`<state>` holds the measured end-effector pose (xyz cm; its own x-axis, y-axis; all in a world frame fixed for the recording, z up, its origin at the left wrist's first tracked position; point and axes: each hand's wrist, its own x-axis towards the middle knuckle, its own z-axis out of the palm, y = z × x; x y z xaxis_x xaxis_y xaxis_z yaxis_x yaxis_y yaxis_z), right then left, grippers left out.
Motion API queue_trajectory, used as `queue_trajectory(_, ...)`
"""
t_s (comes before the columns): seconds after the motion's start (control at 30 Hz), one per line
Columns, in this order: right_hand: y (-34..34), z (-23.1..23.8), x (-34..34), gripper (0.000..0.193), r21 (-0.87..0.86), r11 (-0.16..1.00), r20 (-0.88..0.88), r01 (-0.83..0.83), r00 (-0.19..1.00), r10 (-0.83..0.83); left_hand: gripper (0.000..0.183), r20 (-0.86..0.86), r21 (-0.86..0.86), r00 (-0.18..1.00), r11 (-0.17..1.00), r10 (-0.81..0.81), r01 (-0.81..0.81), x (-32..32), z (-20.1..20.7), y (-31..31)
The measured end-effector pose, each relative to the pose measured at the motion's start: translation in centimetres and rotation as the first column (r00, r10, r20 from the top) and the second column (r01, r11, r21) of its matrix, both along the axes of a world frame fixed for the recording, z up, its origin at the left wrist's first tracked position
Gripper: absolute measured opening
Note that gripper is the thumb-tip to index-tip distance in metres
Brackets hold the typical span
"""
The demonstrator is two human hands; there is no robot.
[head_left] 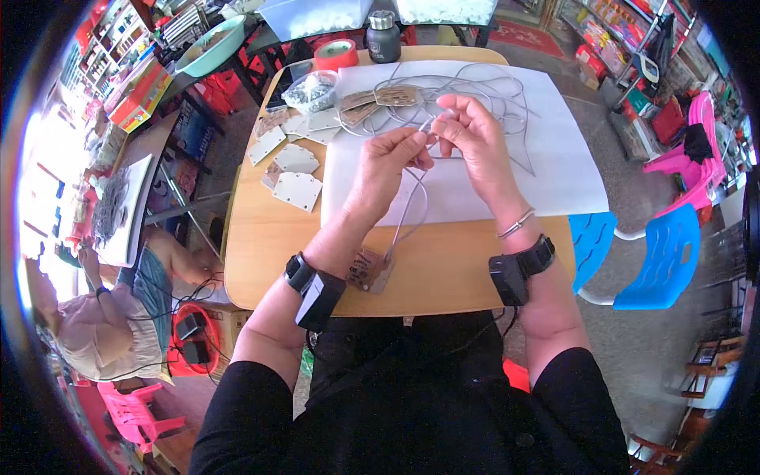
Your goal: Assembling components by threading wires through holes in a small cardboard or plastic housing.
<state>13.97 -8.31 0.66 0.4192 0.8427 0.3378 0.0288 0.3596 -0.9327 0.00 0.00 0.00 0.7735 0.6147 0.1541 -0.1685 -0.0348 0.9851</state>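
Over the white sheet (467,198), my two hands meet with their fingertips almost touching. My left hand (384,166) pinches a thin grey cord (408,210) between thumb and fingers. A loop of it hangs down to a brown and white card tag (370,269) at the table's near edge. My right hand (475,142) is closed in a pinch beside the left fingertips, on what looks like the cord's upper part; the exact spot is partly hidden by the fingers. Beyond the hands, loose coils of grey cord (507,99) spread across the sheet, with a pile of brown card tags (396,96) among them.
White tags with holes (297,190) lie at the left of the wooden table (269,269). A clear tub of small parts (310,93), red tape roll (336,54) and dark flask (383,38) stand at the back. A blue chair (657,261) is right; another person (103,324) sits left.
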Motion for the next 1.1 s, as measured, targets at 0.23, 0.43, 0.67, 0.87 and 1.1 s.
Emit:
queue_trajectory(0.23, 0.1, -0.1, -0.6, 0.017, 0.027, 1.0, -0.118, 0.016, 0.993, -0.013, 0.026, 0.053, -0.061, 0.999, 0.998, 0.003, 0.0, -0.1, -0.5, 0.4)
queue_trajectory(0.43, -0.1, -0.3, -0.7, 0.015, -0.093, 0.994, -0.093, 0.054, 0.994, -0.063, 0.025, 0.054, 0.192, 0.973, 0.954, 0.225, -0.232, 0.6, -2.1, 0.8)
queue_trajectory(0.67, -0.1, 0.0, -1.5, 0.016, -0.119, 0.993, -0.049, 0.005, 0.999, -0.011, 0.024, -0.139, 0.36, 0.965, 0.919, 0.223, -0.161, -0.2, -1.2, 0.5)
queue_trajectory(0.87, 0.4, -0.9, 0.5, 0.017, -0.079, 0.979, -0.088, 0.187, 0.977, -0.194, 0.028, -0.226, 0.532, 0.94, 0.841, 0.257, -0.102, -1.3, 1.6, 1.0)
queue_trajectory(1.1, 0.0, -0.6, 3.2, 0.015, 0.02, 0.966, -0.289, 0.259, 0.926, -0.242, 0.035, -0.605, 0.688, 0.793, 0.553, 0.079, 0.47, -10.0, 0.7, 0.1)
